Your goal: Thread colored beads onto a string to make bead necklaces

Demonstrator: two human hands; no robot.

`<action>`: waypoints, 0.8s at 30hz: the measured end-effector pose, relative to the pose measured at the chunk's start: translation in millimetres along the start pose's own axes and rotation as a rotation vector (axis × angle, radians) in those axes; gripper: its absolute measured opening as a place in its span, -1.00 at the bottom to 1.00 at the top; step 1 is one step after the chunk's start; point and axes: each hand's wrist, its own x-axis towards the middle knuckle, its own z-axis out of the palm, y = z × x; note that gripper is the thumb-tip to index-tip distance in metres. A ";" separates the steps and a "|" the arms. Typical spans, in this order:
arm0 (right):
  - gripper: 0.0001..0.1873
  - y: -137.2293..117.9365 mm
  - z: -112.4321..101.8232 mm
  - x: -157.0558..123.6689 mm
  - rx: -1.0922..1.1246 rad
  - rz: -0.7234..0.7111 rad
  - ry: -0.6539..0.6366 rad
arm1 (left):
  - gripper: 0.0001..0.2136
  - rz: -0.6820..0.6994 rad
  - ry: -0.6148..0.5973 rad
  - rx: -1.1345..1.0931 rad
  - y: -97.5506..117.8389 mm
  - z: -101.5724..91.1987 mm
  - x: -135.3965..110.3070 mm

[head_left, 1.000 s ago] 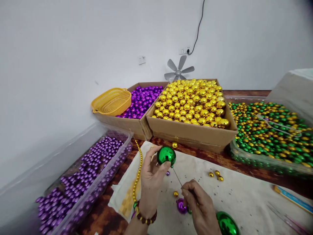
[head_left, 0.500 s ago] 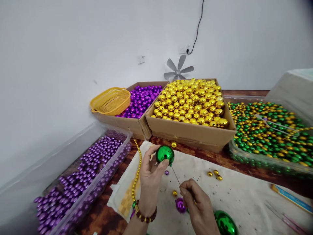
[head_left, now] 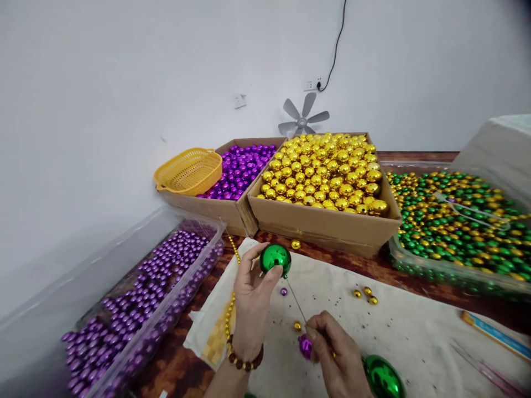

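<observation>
My left hand (head_left: 250, 293) pinches a shiny green ball (head_left: 275, 258) between thumb and fingertips, a little above the white cloth (head_left: 415, 331). A thin needle (head_left: 296, 301) runs from the ball's underside down to my right hand (head_left: 336, 354), whose fingers are closed on its lower end. A purple ball (head_left: 305, 346) lies just left of my right hand and a second green ball (head_left: 384, 377) lies right of it. A strand of small gold beads (head_left: 230, 309) trails on the cloth behind my left wrist.
A cardboard box of gold balls (head_left: 327, 221) and one of purple balls (head_left: 224, 210), with a yellow basket (head_left: 188, 171), stand at the back. Clear bins hold purple beads (head_left: 136, 298) and green and gold beads (head_left: 456, 221). Loose gold beads (head_left: 365, 294) dot the cloth.
My left hand has lifted the green ball slightly up and to the left, so more of the needle shows. My right hand has stayed low, still pinching the needle.
</observation>
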 end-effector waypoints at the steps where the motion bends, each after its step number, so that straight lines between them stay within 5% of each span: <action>1: -0.65 1.6 -0.1 -3.1 -0.007 0.001 0.012 | -0.66 0.004 0.012 -0.014 -1.0 -0.1 1.5; 18: -0.73 -18.4 -4.6 17.7 0.089 0.017 -0.015 | -0.61 0.061 -0.185 0.151 -7.5 5.4 -29.7; 24: -0.78 -25.9 -27.0 40.8 0.107 0.002 0.064 | -0.72 0.077 -0.208 0.328 -18.7 -15.8 -5.9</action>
